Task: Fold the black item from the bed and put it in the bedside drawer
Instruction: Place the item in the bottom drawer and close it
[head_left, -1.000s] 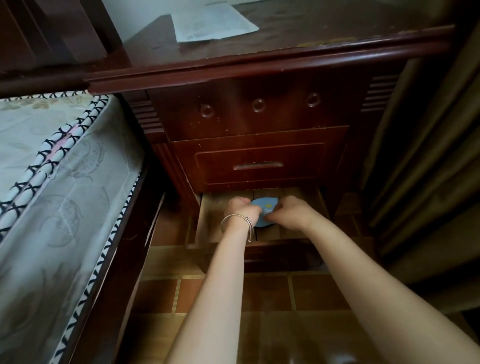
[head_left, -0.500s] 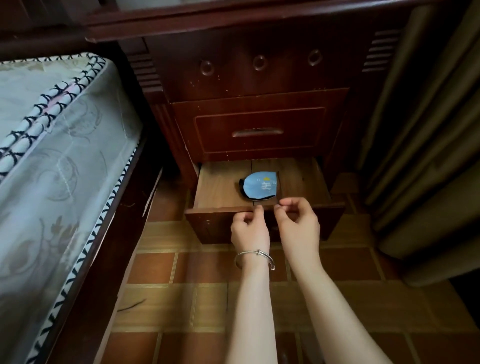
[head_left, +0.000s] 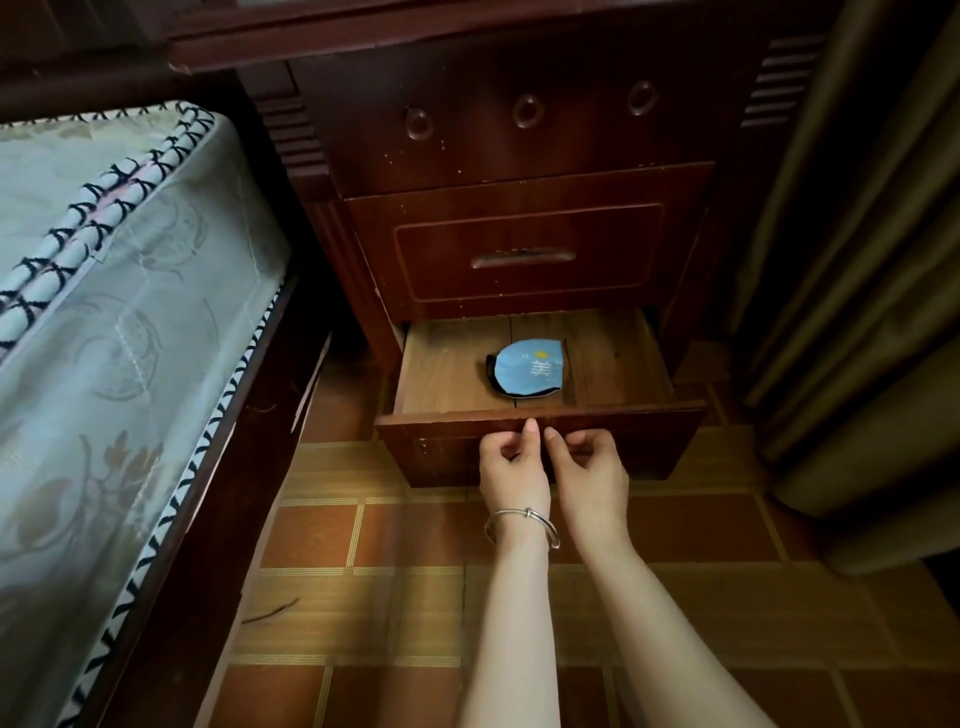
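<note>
The folded item, black with a blue face and a white mark, lies flat on the wooden floor of the open bottom drawer of the dark bedside cabinet. My left hand, with a silver bangle on its wrist, and my right hand are side by side against the drawer front, fingers curled, fingertips touching just under its top edge. Neither hand holds the item. What the fingers grip on the drawer front is hidden behind them.
The upper drawer with its metal handle is closed. The bed with a patterned cover stands close on the left. Heavy curtains hang on the right. The floor is tiled in orange-brown.
Both hands let go of the item inside the drawer and drew back to the drawer front. My view has dropped lower and pulled back.
</note>
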